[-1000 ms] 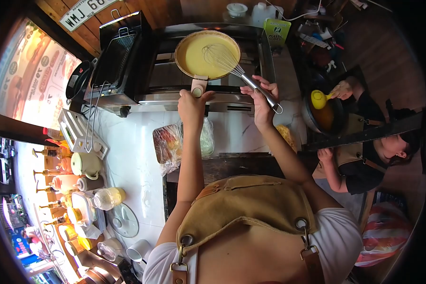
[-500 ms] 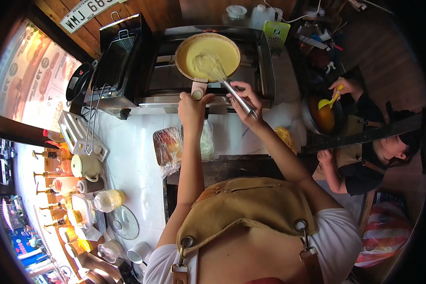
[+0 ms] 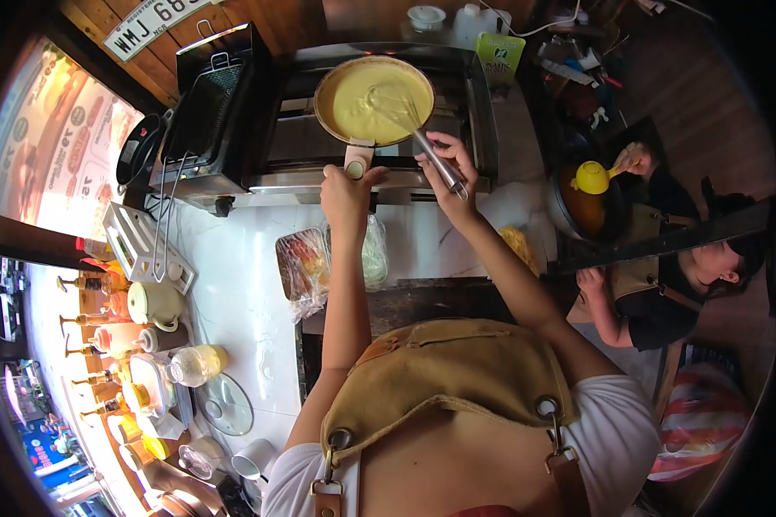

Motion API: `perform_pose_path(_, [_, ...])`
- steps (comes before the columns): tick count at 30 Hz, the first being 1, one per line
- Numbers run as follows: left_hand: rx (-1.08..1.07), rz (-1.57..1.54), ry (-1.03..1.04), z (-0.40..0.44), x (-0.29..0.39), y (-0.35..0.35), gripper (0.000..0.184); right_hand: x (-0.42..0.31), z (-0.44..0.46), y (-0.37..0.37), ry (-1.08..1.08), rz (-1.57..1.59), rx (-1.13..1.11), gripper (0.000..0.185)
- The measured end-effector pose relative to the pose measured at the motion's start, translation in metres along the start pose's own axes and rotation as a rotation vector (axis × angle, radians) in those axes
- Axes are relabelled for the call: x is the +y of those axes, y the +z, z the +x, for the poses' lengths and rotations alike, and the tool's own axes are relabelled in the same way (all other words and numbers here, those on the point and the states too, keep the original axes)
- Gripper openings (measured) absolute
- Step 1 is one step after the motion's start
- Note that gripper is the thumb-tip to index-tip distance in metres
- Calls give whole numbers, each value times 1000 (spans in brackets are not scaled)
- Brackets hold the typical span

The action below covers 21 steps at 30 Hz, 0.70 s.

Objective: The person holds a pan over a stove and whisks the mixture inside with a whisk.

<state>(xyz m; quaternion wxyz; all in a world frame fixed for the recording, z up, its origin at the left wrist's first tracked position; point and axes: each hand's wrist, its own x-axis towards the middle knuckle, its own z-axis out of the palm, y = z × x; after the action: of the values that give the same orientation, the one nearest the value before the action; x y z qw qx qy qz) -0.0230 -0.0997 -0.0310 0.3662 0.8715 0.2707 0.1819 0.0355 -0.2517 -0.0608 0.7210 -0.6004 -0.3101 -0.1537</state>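
Note:
A round frying pan (image 3: 319,110) sits over the flat griddle (image 3: 297,142), holding a thick pale-yellow sauce (image 3: 353,99). Its light handle (image 3: 359,157) points toward me, and my left hand (image 3: 347,189) is closed around the end of it. My right hand (image 3: 451,172) grips a metal balloon whisk (image 3: 437,157) by the handle. The whisk's wires dip into the sauce, right of the pan's middle, and look partly blurred. The sauce shows streaks around the wires.
Wrapped food trays (image 3: 302,263) lie below my forearms. A black grill (image 3: 211,112) stands left of the griddle; pump bottles and a jar (image 3: 198,365) line the left counter. At right, a co-worker's hand (image 3: 635,160) holds a yellow ladle (image 3: 592,177) over a dark pan (image 3: 569,207).
The whisk has swung slightly right within the sauce, with my right hand lower on its handle. The co-worker's yellow ladle has lifted and turned over the dark pan.

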Motion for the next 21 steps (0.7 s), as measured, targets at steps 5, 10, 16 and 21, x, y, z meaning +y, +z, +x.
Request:
perform_pose_path(5, [-1, 11, 3, 1, -2, 2, 65, -20, 11, -1, 139, 199, 65, 17])
perform_pose_path(10, [-12, 17, -7, 2, -2, 1, 65, -21, 27, -12, 260, 368, 234, 21])
perform_pose_path(16, [-20, 9, -9, 1, 0, 0, 66, -24, 30, -16, 231, 411, 246, 19])
perform_pose_path(21, [-9, 21, -3, 0, 1, -1, 65, -20, 28, -17, 191, 371, 191, 18])
